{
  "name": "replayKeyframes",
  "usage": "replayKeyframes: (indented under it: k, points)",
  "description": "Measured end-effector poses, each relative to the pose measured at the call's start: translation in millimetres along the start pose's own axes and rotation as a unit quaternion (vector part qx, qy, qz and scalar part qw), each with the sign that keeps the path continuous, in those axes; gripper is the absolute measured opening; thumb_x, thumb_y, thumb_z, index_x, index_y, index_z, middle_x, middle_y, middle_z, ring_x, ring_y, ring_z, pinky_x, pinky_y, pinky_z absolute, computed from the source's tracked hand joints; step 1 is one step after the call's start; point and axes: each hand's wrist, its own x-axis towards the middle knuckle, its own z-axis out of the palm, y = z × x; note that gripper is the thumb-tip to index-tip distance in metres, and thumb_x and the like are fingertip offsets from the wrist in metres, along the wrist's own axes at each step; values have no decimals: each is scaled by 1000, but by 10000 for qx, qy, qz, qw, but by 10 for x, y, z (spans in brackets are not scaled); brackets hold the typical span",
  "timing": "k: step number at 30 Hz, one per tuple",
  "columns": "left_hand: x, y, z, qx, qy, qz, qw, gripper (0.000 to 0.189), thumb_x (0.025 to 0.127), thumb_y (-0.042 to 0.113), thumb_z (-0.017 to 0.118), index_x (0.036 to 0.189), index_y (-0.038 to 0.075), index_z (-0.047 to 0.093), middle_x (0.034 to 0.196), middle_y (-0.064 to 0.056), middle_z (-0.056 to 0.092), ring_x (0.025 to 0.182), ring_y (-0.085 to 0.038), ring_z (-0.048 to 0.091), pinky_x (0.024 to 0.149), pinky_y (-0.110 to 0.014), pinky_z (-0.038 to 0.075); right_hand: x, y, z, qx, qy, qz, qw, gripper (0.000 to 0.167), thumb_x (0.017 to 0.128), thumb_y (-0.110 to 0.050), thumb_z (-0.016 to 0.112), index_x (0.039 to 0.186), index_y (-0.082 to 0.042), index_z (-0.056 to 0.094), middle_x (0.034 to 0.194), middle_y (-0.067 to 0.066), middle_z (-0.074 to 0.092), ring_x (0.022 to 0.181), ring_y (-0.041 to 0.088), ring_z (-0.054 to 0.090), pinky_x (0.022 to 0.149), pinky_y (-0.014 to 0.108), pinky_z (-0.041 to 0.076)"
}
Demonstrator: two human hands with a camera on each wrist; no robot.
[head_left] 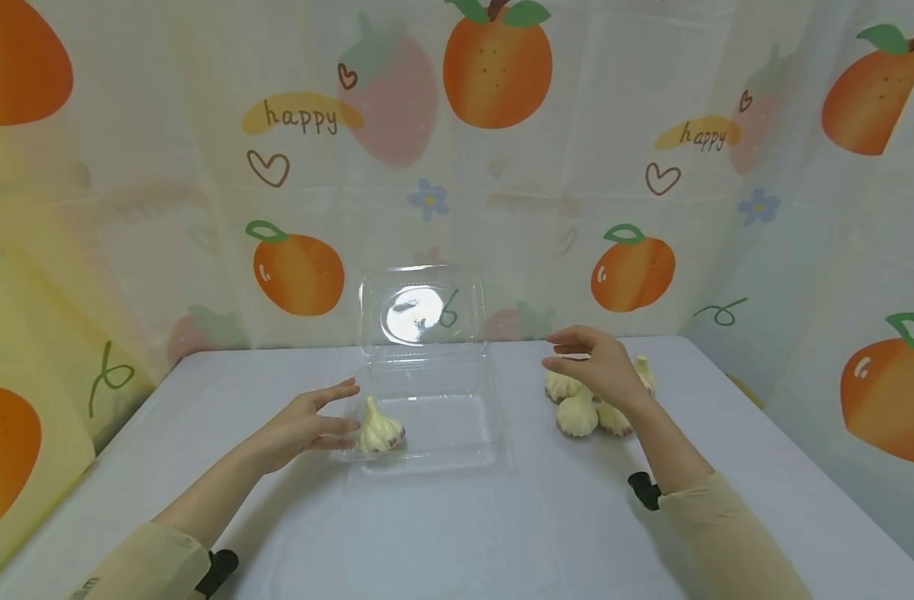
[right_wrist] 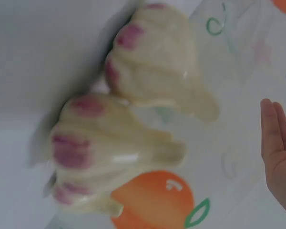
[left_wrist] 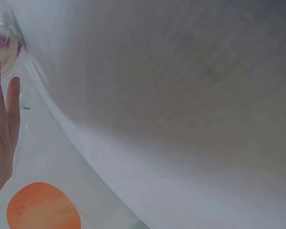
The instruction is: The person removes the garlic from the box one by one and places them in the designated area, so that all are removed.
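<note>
A clear plastic clamshell box (head_left: 442,457) lies with its lid (head_left: 467,321) raised at the back. One garlic bulb (head_left: 382,430) sits in the left end of its base, stem upward. At that end is my left hand (head_left: 299,429), fingers extended beside the box wall; whether they touch it I cannot tell. The left wrist view catches part of this hand (left_wrist: 2,129) near a purple-marked bulb (left_wrist: 8,45). Over several garlic bulbs (head_left: 577,414) on the right hovers my right hand (head_left: 599,371), holding nothing visible. Large bulbs (right_wrist: 152,57) fill much of the right wrist view, apart from the fingers.
A white-covered table (head_left: 442,533) carries everything. Behind it hangs a fruit-printed curtain (head_left: 531,175), close to the raised lid. Dark straps (head_left: 644,490) show at both sleeve cuffs.
</note>
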Motion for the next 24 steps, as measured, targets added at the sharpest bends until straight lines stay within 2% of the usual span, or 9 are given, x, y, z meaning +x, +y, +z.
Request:
replayKeyframes:
  k: [4,7,10,14,21,24]
  points:
    - [6,1,-1,13,9,-7,10000,75,92,6,63,155,-3,23,168,-15,3,116,-19,64,95,-34,60,30,-131,193,29,-153,-162,9997,46,86,-34,76,127,-17,63,132,6,65,124,32,61,94,41,61]
    - [8,-2,-3,33,39,-50,10000,75,92,6,63,155,-2,23,169,-14,3,122,-24,62,95,-34,61,57,-241,335,121,-253,-258,9993,47,86,-31,76,128,-16,63,131,6,66,123,31,62,97,41,60]
    - [4,-9,-11,29,59,-68,10000,75,92,5,62,155,-3,23,169,-13,2,132,-36,53,95,-34,61,99,-343,488,239,-361,-357,9984,48,85,-27,77,129,-12,62,131,8,66,122,30,62,101,42,58]
    - [-2,-16,-16,17,69,-58,10000,74,92,5,62,154,-3,23,169,-13,2,139,-42,44,95,-34,61,142,-467,701,369,-491,-420,9972,46,84,-24,77,127,-12,64,129,7,67,122,30,63,102,40,58]
    - [12,-34,-18,17,95,-62,9999,74,92,6,62,155,-2,24,169,-12,4,140,-42,44,94,-34,61,177,-635,1057,480,-754,-613,9941,42,84,-23,78,123,-15,65,126,4,68,119,24,64,100,33,58]
    - [15,-41,-24,29,60,-33,10000,74,92,6,62,155,-2,24,169,-12,4,134,-35,52,95,-34,61,190,-694,1182,497,-851,-777,9921,42,84,-22,78,122,-14,66,125,5,68,117,24,64,99,31,59]
